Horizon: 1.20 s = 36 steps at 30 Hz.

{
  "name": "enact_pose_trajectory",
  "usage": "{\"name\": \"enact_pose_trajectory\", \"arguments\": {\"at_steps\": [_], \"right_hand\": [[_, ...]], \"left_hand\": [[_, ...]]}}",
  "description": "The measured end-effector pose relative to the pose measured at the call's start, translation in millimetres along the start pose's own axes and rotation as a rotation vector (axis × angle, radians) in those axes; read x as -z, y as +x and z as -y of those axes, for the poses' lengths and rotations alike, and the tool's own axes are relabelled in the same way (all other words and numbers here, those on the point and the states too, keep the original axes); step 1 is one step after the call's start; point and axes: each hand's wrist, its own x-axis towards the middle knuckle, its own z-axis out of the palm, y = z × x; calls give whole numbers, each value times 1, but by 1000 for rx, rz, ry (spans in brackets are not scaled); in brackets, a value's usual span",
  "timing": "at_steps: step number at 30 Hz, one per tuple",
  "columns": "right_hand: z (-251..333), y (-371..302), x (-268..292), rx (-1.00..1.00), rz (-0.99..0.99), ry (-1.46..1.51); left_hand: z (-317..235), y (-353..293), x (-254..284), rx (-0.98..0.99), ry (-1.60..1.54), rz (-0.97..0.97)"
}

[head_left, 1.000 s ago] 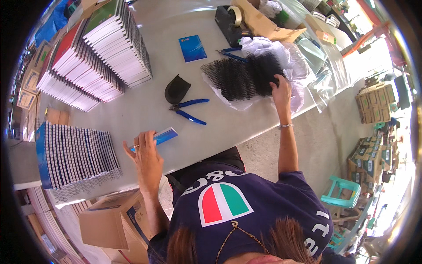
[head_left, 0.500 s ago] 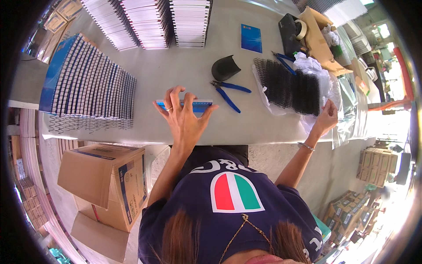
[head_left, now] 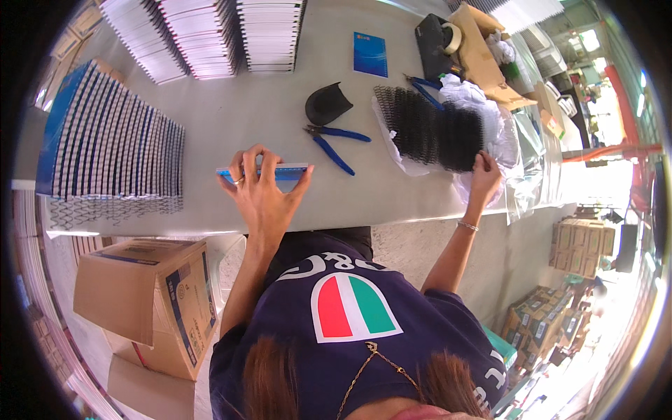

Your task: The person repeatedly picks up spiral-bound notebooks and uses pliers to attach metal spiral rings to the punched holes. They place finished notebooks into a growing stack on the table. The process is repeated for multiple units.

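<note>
My left hand is closed around a blue-covered notebook, held edge-on above the table with fingers over its top and thumb at its right end. Farther right, my right hand pinches the end of a black spiral binding coil at the right edge of a pile of such coils. The coils lie on white plastic wrapping. Between my hands are cutting pliers with blue handles, jaws to the left, and a curved black piece just beyond them.
Stacked notebooks with coils stand at the left, more stacks at the back. A blue cover lies flat. Other blue-handled pliers, a tape dispenser and a cardboard box sit back right. An open carton is below the table's left.
The whole view has shifted, so the scene sits farther left. My left hand still holds the notebook; my right hand stays at the coil pile's right edge, its fingers now closer against the coils.
</note>
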Motion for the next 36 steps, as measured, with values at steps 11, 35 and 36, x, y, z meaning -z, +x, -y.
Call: {"name": "enact_pose_trajectory", "arguments": {"at_steps": [11,35,36], "right_hand": [[154,-42,18,-76,330,1368],[240,-149,-37,709,1016,485],[239,-151,-36,690,1033,452]], "left_hand": [[5,-2,-3,-34,-14,-26],[8,-2,11,-66,-85,57],[9,-2,11,-62,-77,69]]}}
